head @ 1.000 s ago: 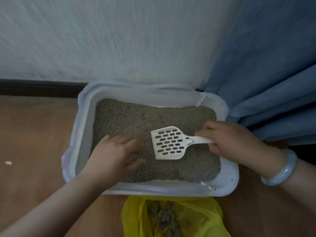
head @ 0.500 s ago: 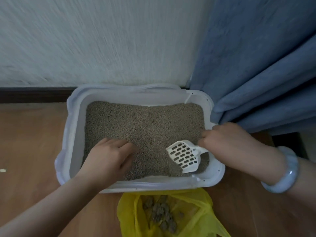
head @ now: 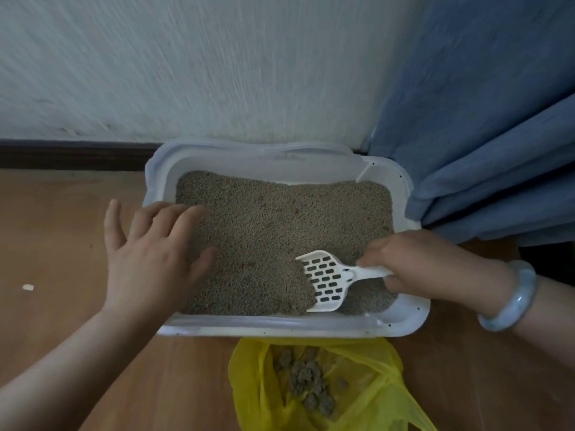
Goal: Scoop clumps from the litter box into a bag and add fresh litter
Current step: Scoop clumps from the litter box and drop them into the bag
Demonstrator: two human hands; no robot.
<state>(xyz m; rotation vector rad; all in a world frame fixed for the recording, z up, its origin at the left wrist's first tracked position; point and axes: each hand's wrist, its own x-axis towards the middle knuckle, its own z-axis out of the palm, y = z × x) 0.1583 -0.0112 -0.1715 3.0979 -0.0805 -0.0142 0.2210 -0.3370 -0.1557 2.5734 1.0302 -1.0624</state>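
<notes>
A white litter box (head: 280, 326) filled with grey-brown litter (head: 273, 225) sits on the floor against the wall. My right hand (head: 426, 262) grips the handle of a white slotted scoop (head: 326, 281), whose blade is dug into the litter near the box's front right corner. My left hand (head: 152, 256) is spread with straight fingers over the box's left rim and the litter's left side, holding nothing. A yellow plastic bag (head: 255, 387) lies open just in front of the box, with several grey clumps (head: 308, 384) inside.
A blue curtain (head: 482, 135) hangs at the right, touching the box's right rim. A white wall (head: 186, 66) with a dark baseboard (head: 68, 154) stands behind. Wooden floor (head: 56, 231) extends left, with a small white scrap (head: 28, 287) on it.
The scoop moved from the middle of the litter to the front right and tilted into it. My left hand lifted off the litter, spread its fingers and shifted toward the left rim.
</notes>
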